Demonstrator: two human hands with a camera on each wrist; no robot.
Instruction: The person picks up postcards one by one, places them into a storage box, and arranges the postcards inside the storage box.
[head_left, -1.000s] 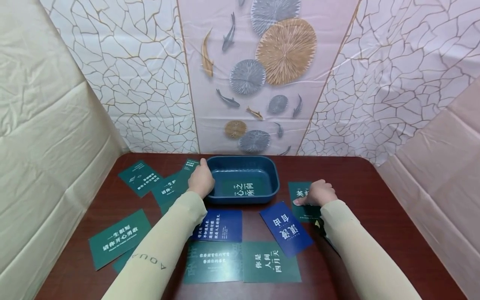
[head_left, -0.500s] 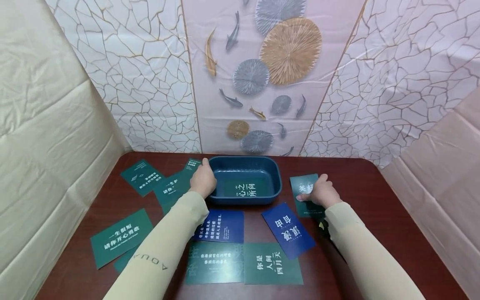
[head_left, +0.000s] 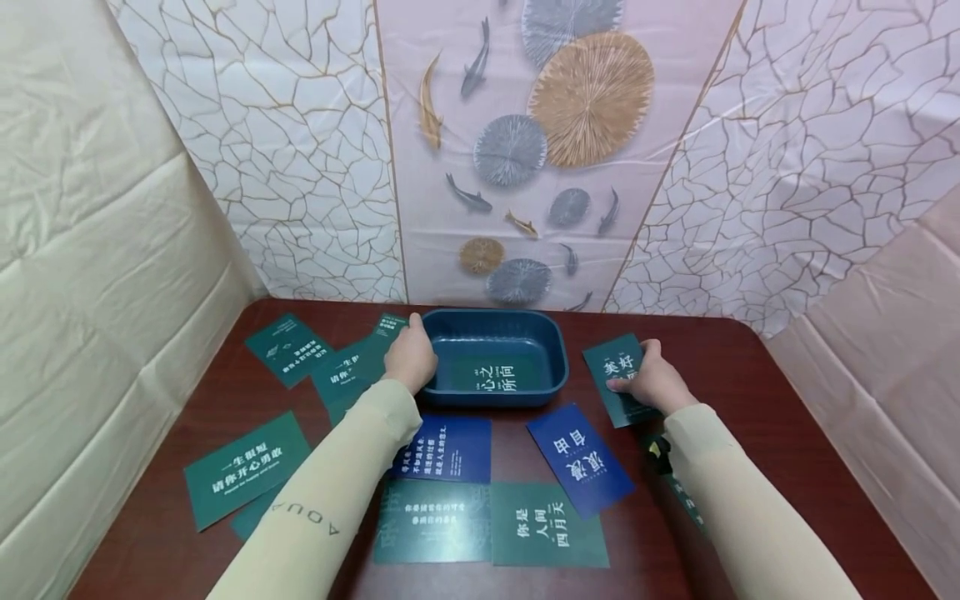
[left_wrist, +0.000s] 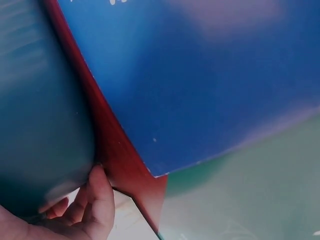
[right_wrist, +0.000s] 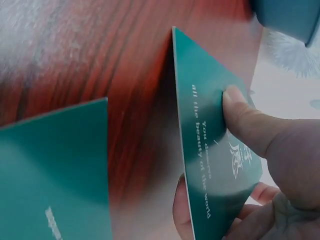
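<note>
My left hand (head_left: 411, 354) grips the left end of a dark blue rectangular basin (head_left: 491, 399). Up close in the left wrist view, fingers curl at the wall of the basin (left_wrist: 45, 110). Inside it lies a green card (head_left: 468, 375) with white characters. Right of the basin, my right hand (head_left: 662, 379) pinches another green card (head_left: 600, 354). Its thumb (right_wrist: 245, 117) presses the printed face while fingers sit behind, and the card (right_wrist: 200, 165) stands tilted off the tabletop in the right wrist view.
Several green cards (head_left: 247, 467) lie scattered and overlapping on the left. In front of the basin are blue cards (head_left: 457, 450) and green cards (head_left: 547, 542). Under the right forearm a dark card (head_left: 684, 500) partly shows. The brown table (head_left: 765, 433) ends against patterned cloth walls.
The right hand has lifted its green card from the table and tilted it, moving slightly up and away. The left hand keeps its hold on the basin. The head view has shifted slightly.
</note>
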